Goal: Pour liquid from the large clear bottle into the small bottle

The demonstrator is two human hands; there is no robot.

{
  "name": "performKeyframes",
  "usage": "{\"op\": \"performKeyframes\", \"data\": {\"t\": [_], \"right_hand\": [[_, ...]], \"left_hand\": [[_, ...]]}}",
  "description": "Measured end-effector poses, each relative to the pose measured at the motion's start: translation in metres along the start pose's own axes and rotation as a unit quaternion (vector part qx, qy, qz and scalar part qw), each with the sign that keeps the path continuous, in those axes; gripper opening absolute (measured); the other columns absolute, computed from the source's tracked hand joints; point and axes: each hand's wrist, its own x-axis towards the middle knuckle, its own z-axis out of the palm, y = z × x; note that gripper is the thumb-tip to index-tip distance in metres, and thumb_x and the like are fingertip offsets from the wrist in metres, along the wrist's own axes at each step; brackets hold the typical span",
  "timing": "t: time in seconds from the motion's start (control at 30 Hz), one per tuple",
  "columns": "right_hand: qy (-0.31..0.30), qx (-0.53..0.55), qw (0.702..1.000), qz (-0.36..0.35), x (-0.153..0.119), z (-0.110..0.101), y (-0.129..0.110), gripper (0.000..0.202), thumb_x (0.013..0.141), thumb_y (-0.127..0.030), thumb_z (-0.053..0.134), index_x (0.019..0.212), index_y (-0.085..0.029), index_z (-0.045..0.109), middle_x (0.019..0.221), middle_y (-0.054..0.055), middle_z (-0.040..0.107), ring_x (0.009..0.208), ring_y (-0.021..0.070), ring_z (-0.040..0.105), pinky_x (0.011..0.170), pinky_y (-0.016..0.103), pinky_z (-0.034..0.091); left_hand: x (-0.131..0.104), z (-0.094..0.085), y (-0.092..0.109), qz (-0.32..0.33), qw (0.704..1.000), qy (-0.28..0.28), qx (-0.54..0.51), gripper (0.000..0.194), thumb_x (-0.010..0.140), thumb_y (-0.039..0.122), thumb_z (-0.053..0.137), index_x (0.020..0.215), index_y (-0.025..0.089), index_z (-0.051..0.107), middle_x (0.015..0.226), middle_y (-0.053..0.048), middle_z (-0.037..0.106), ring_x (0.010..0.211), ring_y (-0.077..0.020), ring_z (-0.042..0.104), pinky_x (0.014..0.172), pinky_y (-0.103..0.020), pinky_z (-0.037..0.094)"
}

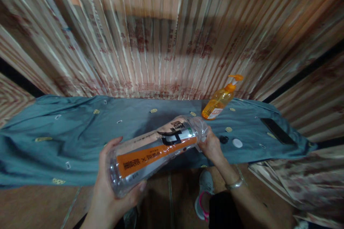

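A large clear plastic bottle (158,146) with an orange, silver and pale label lies tilted across the middle of the view, its neck toward the right. Around its base end, my left hand (109,182) is closed, thumb on the near side and fingers on the far side. At the neck end, my right hand (211,145) grips the clear plastic; its fingertips are partly hidden. No liquid shows inside the bottle. Just beyond my right hand stands an orange pump bottle (218,102) with amber liquid in its lower part.
A blue-green patterned cloth (131,112) covers the narrow table. Right of my right hand lie a small black object (223,139) and a white disc (237,143). A dark phone-like slab (277,131) rests farther right. Striped curtains (161,43) hang behind.
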Motion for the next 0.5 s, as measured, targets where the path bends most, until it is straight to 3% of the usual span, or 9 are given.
{"op": "performKeyframes", "data": {"t": [0.5], "right_hand": [[-0.009,-0.013,1.000,0.019,0.0004,-0.0025,-0.0050,0.052,0.083,-0.043,0.067,0.129,-0.019,0.061,0.107,0.012,0.081,0.103,0.0304,0.079,0.085,0.037,0.062]], "left_hand": [[0.0004,0.0006,0.0014,0.001,1.000,0.004,0.015,0.081,0.070,0.049,0.073,0.143,0.023,0.048,0.112,-0.005,0.073,0.098,-0.0300,0.077,0.091,-0.047,0.065]]}}
